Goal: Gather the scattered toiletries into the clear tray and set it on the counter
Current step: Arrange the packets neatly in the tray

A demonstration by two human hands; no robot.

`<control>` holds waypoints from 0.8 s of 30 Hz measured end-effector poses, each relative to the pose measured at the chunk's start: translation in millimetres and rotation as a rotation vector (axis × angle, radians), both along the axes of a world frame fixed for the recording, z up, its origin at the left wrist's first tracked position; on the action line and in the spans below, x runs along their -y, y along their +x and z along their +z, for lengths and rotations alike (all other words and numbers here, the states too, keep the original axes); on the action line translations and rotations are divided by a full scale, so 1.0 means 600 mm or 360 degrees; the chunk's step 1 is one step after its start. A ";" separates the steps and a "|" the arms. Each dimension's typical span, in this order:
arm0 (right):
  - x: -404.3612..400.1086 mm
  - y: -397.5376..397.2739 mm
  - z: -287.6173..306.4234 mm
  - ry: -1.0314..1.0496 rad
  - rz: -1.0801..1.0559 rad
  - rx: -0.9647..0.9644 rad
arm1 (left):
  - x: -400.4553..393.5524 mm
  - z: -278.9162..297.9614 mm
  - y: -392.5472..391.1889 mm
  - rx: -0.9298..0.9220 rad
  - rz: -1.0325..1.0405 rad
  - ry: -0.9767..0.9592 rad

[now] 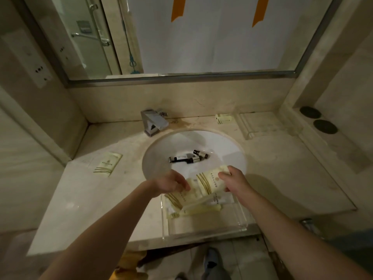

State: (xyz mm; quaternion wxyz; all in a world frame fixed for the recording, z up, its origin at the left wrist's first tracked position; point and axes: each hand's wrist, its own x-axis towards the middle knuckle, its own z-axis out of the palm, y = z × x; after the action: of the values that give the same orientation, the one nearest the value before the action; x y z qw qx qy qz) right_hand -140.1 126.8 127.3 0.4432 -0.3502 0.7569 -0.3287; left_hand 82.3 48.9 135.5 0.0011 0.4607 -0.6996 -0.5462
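Both hands [235,181] grip cream packets [205,184] over clear tray [203,232]; bottles [188,157] behind tray in sink, two packets on desk remain.

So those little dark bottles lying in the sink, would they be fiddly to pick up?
Probably a bit. The bottles lie on their sides in the curved sink, so a nudge would likely roll them. They look small and smooth, so likely light, perhaps slippery.

Dim bathroom, beige marble walls [36,122]. Framed mirror [201,37] hung above the beige stone table [84,199], with a white round basin [193,142] and chrome faucet [154,122]. White socket panel [38,69] on left wall. Tiled floor [242,259] below.
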 end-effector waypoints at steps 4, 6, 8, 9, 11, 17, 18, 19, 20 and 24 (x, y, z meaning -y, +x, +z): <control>-0.018 0.007 -0.014 0.0013 -0.0006 -0.0026 | -0.026 -0.023 -0.006 0.0245 -0.0311 -0.0158; -0.029 0.010 -0.019 0.0052 0.0034 -0.0050 | -0.040 -0.034 -0.011 0.0369 -0.0422 -0.0261; -0.039 0.010 -0.026 0.0112 0.0102 -0.0065 | -0.051 -0.043 -0.013 0.0483 -0.0496 -0.0330; -0.045 0.010 -0.029 0.0141 0.0136 -0.0085 | -0.057 -0.046 -0.013 0.0515 -0.0519 -0.0338; -0.055 0.010 -0.034 0.0190 0.0223 -0.0148 | -0.067 -0.053 -0.013 0.0543 -0.0543 -0.0347; -0.077 0.012 -0.045 0.0335 0.0503 -0.0381 | -0.090 -0.058 -0.014 0.0557 -0.0563 -0.0508; -0.080 0.013 -0.046 0.0350 0.0528 -0.0411 | -0.093 -0.059 -0.014 0.0554 -0.0565 -0.0534; -0.083 0.013 -0.047 0.0359 0.0546 -0.0426 | -0.095 -0.059 -0.014 0.0559 -0.0572 -0.0569; -0.085 0.014 -0.049 0.0369 0.0562 -0.0434 | -0.096 -0.059 -0.014 0.0568 -0.0586 -0.0608; -0.092 0.020 -0.058 0.0425 0.0630 -0.0509 | -0.102 -0.056 -0.013 0.0608 -0.0647 -0.0734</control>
State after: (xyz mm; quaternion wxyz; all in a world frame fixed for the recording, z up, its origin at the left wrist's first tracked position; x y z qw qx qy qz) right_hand -128.3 182.2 92.3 0.4160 -0.4770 0.7707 -0.0737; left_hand 74.3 109.9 101.7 -0.1344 0.3935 -0.8694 -0.2671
